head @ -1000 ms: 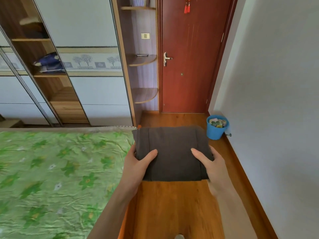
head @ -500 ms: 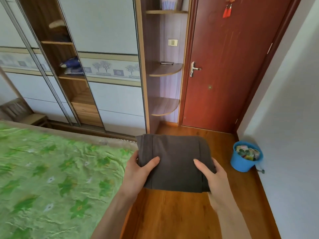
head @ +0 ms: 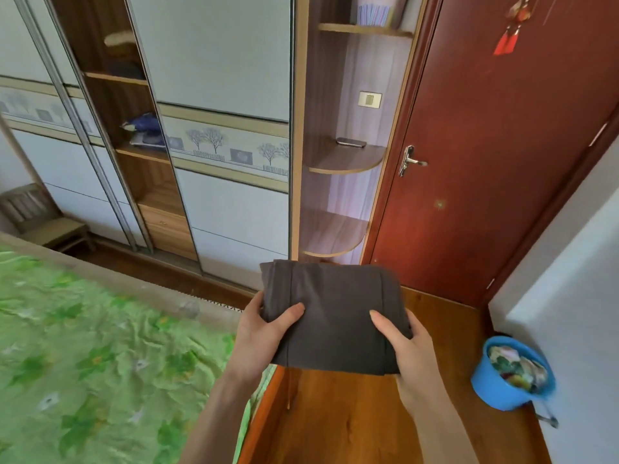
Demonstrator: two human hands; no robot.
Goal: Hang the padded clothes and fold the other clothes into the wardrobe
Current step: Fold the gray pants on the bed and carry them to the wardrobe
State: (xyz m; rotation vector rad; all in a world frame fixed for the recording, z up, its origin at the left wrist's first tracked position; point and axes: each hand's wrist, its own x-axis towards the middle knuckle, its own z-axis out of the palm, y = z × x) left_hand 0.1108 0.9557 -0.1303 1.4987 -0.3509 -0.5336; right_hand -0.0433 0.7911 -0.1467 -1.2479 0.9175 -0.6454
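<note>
Head view: held flat in the air over the orange-brown wooden floor, a dark grey folded cloth garment, rectangular, long axis running left to right. Left hand clamped on its left edge, thumb on top, fingers tucked beneath; right hand clamped likewise on the right edge. Both hands equally near, one at each short end.

Far and to the left, beyond the green flower-printed bedspread, the pale sliding-door wardrobe with its open wooden compartment: a blue bundle of cloth on one middle shelf, bare board below it, drawers under that. Garment well apart from that opening, lying right of it and nearer.

Straight ahead, rounded wooden corner shelves beside the dark red door. At near right, against the wall, a blue plastic bucket full of scraps.

Likely next: carry leftward and away, then slide in short edge first or turned, the opening looking narrow.
</note>
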